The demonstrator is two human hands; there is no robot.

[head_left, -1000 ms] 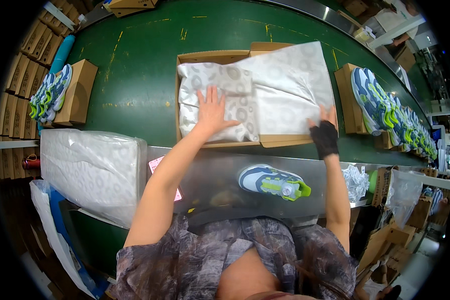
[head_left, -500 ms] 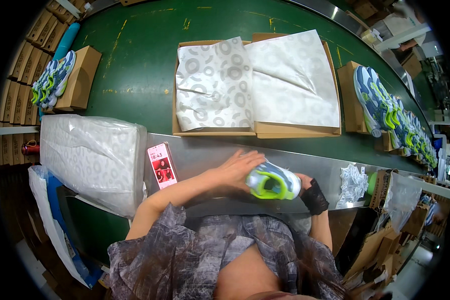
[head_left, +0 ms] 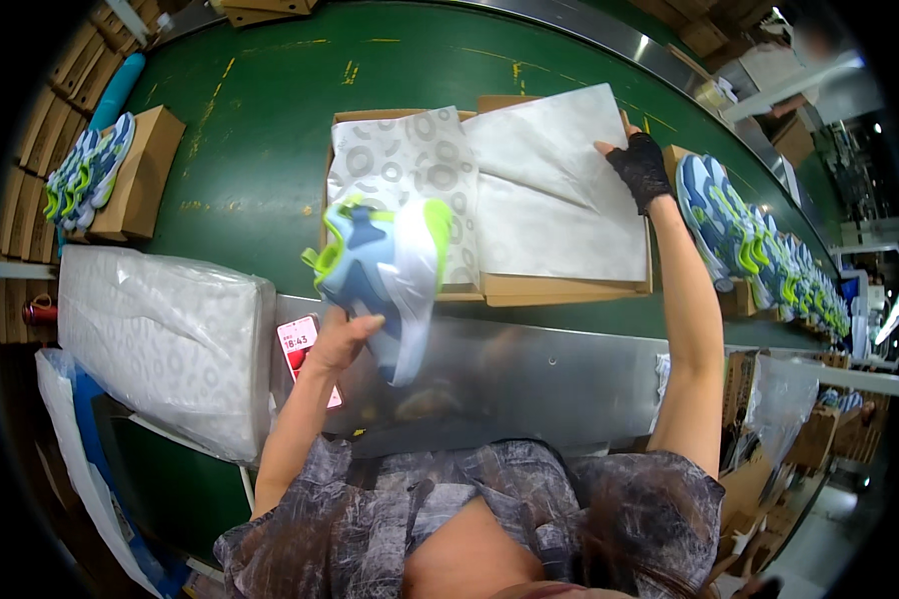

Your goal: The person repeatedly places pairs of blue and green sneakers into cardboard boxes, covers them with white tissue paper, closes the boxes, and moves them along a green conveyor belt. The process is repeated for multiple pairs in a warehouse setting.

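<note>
My left hand is closed round the toe end of a blue and white sneaker with lime green trim. The shoe is tilted, its heel end over the near left part of an open cardboard box. Patterned wrapping paper covers the box, in a left and a right part. My right hand, in a black fingerless glove, reaches to the right edge of the paper, thumb and forefinger apart. Its other fingers are partly hidden.
A phone lies on the metal ledge, partly behind my left hand. To the left is a plastic-wrapped stack of paper. Sneakers stand by cardboard boxes at left and right on the green surface.
The sneaker, earlier between both hands above the ledge, has moved left and up toward the box in my left hand. My right hand has let go and moved far right to the paper's edge.
</note>
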